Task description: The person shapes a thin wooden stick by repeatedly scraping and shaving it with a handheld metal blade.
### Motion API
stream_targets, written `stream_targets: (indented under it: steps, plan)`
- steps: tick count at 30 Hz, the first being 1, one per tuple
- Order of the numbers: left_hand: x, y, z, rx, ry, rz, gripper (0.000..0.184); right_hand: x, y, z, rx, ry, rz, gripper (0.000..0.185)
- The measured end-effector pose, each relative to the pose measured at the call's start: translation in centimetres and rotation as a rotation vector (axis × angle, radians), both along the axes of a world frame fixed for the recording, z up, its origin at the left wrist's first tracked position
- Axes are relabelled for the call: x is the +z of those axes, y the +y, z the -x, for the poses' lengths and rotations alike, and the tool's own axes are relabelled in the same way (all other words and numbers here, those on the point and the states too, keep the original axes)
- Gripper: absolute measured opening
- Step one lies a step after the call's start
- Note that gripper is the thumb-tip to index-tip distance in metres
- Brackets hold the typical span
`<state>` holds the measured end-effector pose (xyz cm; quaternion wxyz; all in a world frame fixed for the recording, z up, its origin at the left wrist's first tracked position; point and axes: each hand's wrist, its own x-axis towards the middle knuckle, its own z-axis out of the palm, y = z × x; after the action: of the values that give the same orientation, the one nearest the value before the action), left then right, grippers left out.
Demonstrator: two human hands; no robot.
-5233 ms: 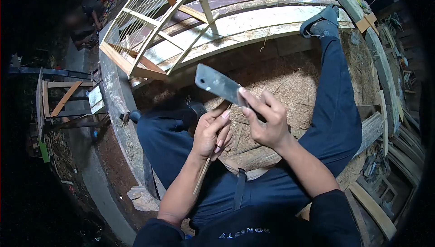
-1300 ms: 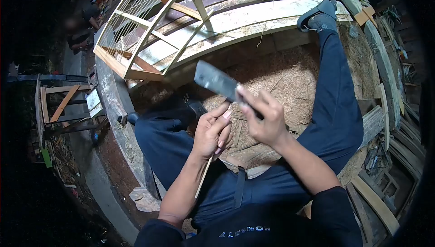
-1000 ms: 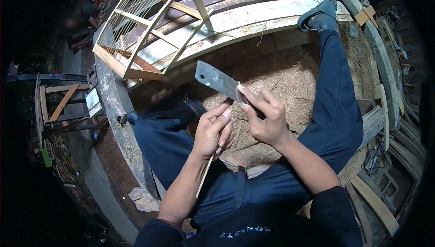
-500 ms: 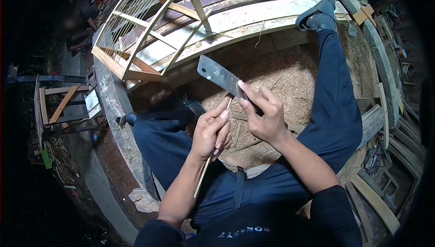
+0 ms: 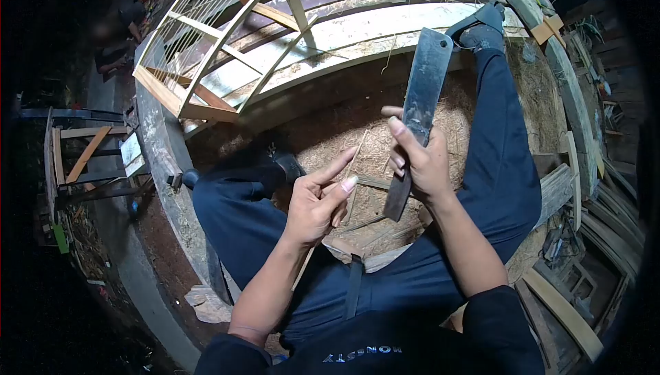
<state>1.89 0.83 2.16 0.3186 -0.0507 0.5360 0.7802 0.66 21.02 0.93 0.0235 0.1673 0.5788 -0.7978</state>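
Between the thumb and fingers of my left hand (image 5: 317, 204) is a thin bamboo strip (image 5: 357, 151). Its tip points up and to the right, and its lower end runs down along my forearm. My right hand (image 5: 423, 162) is closed around a broad cleaver-like knife (image 5: 427, 76), whose grey blade stands nearly upright with a hole near its top corner. The dark handle end sticks out below my fingers. Knife and strip are apart, both above the shavings between my legs.
A curved wooden frame with thin bars (image 5: 220, 38) rests on the planks at upper left. Wood shavings (image 5: 350, 127) cover the ground between my legs. Another wooden frame (image 5: 89, 155) stands at far left, near a person (image 5: 113, 45). Curved wooden pieces (image 5: 564, 310) lie at lower right.
My right hand has drawn the knife right, away from the strip, and turned its blade from slanting left to nearly upright. My left hand still holds the strip, its tip now uncovered.
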Motion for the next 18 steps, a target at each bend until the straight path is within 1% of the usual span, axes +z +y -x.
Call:
stream_targets:
  steps: [2, 4, 6, 7, 9, 11, 16, 18]
  plan:
    - [-0.3, 0.2, -0.3, 0.005, 0.038, 0.014, 0.045, -0.3, 0.0, -0.2, 0.02, -0.02, 0.042, 0.031]
    - [-0.5, 0.3, -0.5, 0.006, 0.076, 0.03, 0.043, 0.0, 0.0, -0.2, 0.099, -0.015, 0.185, 0.029]
    - [-0.5, 0.4, -0.7, -0.002, 0.109, 0.064, 0.036, 0.0, 0.0, -0.3, 0.113, -0.02, 0.186, 0.029]
    - [-0.5, 0.5, -0.7, 0.0, 0.107, 0.062, 0.036, 0.0, -0.1, -0.4, 0.128, -0.021, 0.19, 0.029]
    - [-0.5, 0.5, -0.6, -0.005, 0.154, 0.143, 0.034, 0.3, 0.0, -0.5, 0.137, -0.011, 0.198, 0.029]
    - [-0.6, 0.6, -0.6, -0.006, 0.155, 0.14, 0.034, 0.2, 0.2, -0.6, 0.183, -0.007, 0.234, 0.029]
    - [-1.0, 1.0, -0.6, -0.011, 0.197, 0.183, 0.034, 0.8, -0.1, -0.7, 0.16, -0.039, 0.223, 0.026]
    - [-1.0, 1.5, -0.7, 0.038, 0.236, 0.142, 0.034, 0.8, -0.2, -0.7, 0.161, -0.043, 0.226, 0.025]
